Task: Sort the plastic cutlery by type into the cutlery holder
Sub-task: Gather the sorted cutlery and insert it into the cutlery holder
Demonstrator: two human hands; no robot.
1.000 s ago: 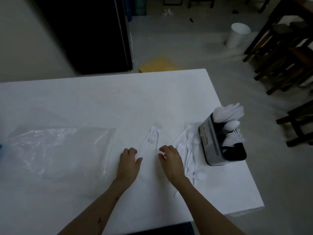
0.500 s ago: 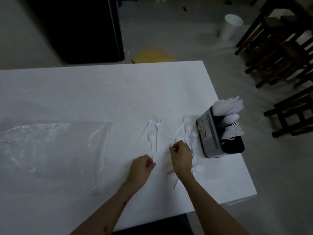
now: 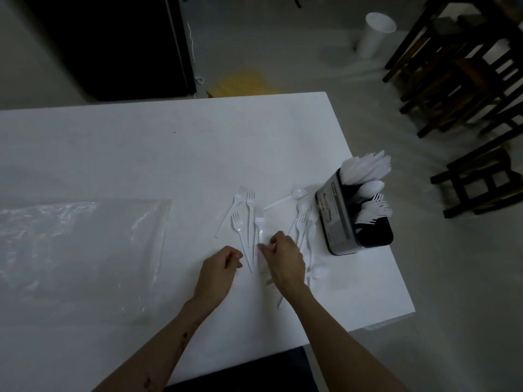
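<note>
Several white plastic forks (image 3: 249,206) lie side by side mid-table. My right hand (image 3: 285,260) pinches the handle end of the rightmost one, a fork (image 3: 259,223) lying flat on the table. My left hand (image 3: 219,274) rests beside the handles with its fingers curled and nothing visible in it. More loose cutlery (image 3: 304,227) is heaped by the black cutlery holder (image 3: 336,222), with a lone fork (image 3: 294,195) and a spoon (image 3: 319,273) nearby. The holder stands at the table's right edge, its separate sections holding knives (image 3: 365,168), spoons (image 3: 370,188) and forks (image 3: 375,209).
A clear plastic bag (image 3: 73,247) lies flat on the left of the white table (image 3: 169,154). Dark wooden chairs (image 3: 464,80) stand to the right on the floor. A white bin (image 3: 373,32) and a yellow box (image 3: 243,83) are beyond the table's far edge.
My right hand has moved left from the heap, bringing a fork next to the row of forks. My left hand has curled up and drawn slightly back from the handles.
</note>
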